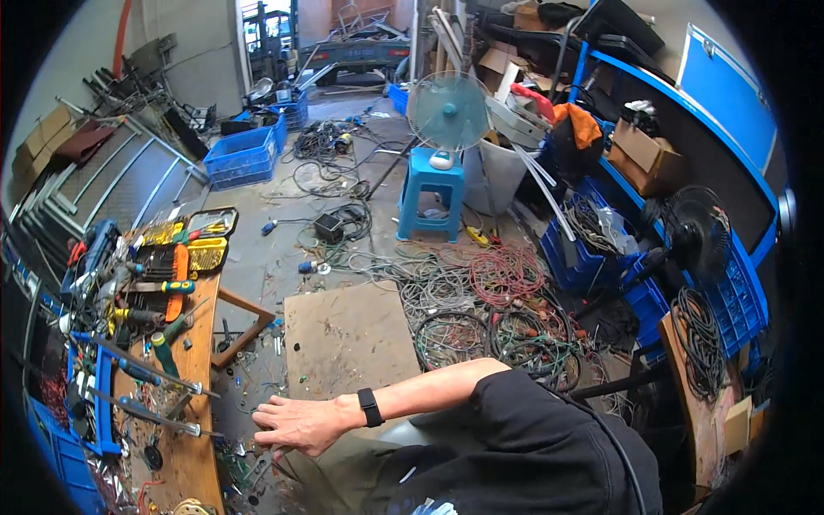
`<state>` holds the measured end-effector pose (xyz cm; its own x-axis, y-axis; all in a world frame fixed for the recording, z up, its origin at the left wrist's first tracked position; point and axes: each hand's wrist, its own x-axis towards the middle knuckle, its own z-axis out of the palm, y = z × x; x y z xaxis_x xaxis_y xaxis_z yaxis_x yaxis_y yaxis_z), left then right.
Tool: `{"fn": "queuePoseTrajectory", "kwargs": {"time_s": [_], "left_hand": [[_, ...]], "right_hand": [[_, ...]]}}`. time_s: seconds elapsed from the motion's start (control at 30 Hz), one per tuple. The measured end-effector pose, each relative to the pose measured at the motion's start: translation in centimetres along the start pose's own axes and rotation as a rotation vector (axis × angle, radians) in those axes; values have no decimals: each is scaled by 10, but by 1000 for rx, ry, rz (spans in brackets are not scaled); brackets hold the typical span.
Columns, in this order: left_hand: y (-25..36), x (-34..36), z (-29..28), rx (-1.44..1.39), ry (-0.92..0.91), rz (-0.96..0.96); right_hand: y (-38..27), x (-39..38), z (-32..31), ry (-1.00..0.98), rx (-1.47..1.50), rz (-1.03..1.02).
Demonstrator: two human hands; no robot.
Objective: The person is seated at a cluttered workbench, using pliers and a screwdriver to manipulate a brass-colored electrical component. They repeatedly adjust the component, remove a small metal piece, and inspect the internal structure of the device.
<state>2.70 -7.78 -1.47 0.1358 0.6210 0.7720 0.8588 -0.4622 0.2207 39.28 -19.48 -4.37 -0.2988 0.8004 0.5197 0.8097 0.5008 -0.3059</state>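
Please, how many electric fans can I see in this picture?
2. One fan, with a teal face, stands on the blue stool at upper centre; the other, a black fan, is at the right, near blue crates. More could be hidden in the clutter.

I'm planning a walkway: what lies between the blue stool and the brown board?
In the head view, tangled wires lie between the blue stool and the brown board.

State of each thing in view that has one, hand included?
right hand: back showing, grip unclear
wristband: fastened
teal fan: upright on stool, spinning unclear
stool: upright
tool case: open
red wire: loosely coiled
cardboard sheet: lying flat
cardboard box: open
blue crate: upright
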Motion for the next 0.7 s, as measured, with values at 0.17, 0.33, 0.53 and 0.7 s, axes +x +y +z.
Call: {"fn": "queuePoseTrajectory", "kwargs": {"time_s": [0.17, 0.33, 0.53, 0.7], "left_hand": [[10, 0, -5, -17, -11, -82], [25, 2, -13, -60, -64, -164], [-1, -10, 0, -38, 9, -59], [12, -10, -2, -29, 3, -82]], "right_hand": [[2, -19, -10, -18, 19, 46], [3, -32, -16, -23, 30, 66], [2, -42, -21, -1, 64, 90], [4, -45, -20, -12, 80, 108]]}}
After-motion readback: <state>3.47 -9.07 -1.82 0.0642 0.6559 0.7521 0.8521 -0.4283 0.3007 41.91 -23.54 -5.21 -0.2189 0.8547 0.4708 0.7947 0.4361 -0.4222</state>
